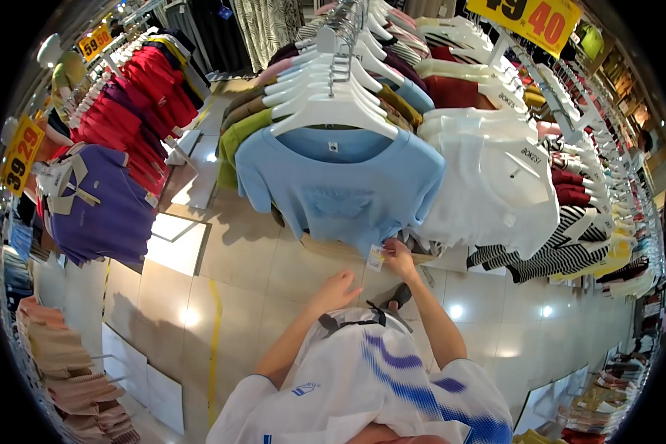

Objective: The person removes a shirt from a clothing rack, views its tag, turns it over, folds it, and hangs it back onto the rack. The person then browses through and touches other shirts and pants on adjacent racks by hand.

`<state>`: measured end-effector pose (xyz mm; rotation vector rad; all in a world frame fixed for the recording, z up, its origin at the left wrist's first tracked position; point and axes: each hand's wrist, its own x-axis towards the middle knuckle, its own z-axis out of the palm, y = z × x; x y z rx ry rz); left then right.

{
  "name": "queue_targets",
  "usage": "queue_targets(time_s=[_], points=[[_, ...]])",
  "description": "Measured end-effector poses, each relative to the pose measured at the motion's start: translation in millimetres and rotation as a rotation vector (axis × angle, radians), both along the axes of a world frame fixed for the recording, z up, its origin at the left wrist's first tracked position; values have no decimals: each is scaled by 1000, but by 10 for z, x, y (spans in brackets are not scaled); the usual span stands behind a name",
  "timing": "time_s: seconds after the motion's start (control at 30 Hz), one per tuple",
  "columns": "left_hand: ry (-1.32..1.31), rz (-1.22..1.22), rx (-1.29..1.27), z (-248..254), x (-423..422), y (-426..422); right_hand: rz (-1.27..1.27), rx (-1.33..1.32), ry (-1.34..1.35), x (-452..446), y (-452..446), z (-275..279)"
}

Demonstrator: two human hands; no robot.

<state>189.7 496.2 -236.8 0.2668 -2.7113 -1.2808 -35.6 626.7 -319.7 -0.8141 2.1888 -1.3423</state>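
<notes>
Cannot read tag point(374, 259); print too small. Cannot see tag's edge under right hand point(399, 257). Cannot read neck label point(333, 147) on blue shirt point(348, 174), nor make out chest motif point(340, 200); too indistinct. Find green shirt point(231, 140) mostly hidden behind blue shirt. Find upper-right sign point(533, 22) cut off by top edge, jersey point(399, 399) by bottom edge, and peach clothes point(70, 370) by lens's dark rim.
</notes>
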Motion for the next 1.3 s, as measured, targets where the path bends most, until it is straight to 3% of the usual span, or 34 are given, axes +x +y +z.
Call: queue_targets(time_s=[0.1,0.17,0.23,0.3,0.37,0.43,0.47,0.5,0.53,0.57,0.73,1.07,1.3], points=[[-25,-27,68,-28,95,-17,25,200,203,-117,-37,74],[-41,-39,105,-27,170,-29,57,176,365,-184,-111,350],[-45,-8,127,-95,232,-33,55,-111,307,25,-257,1581],[-56,10,145,-96,295,-28,-25,39,390,130,-321,2452],[-151,18,161,-8,325,-51,-99,-68,520,160,-382,3034],[-134,13,156,-85,331,-62,-148,-294,944,99,-568,3393],[-119,13,157,-104,331,-74,-150,-299,947,66,-663,3524],[-116,15,150,-51,331,-89,-139,-274,1113,37,-760,3639],[-109,23,138,10,334,-106,-128,-250,1280,22,-833,3708],[-102,31,127,56,341,-128,-129,-260,1282,-18,-887,3681],[-18,113,158,-5,424,-204,-69,-77,1088,-200,-1024,3398],[-78,107,258,-29,535,-221,-102,-55,1130,-168,-1031,3358],[-163,155,278,611,526,-333,-149,-61,1145,-117,-857,3633]])
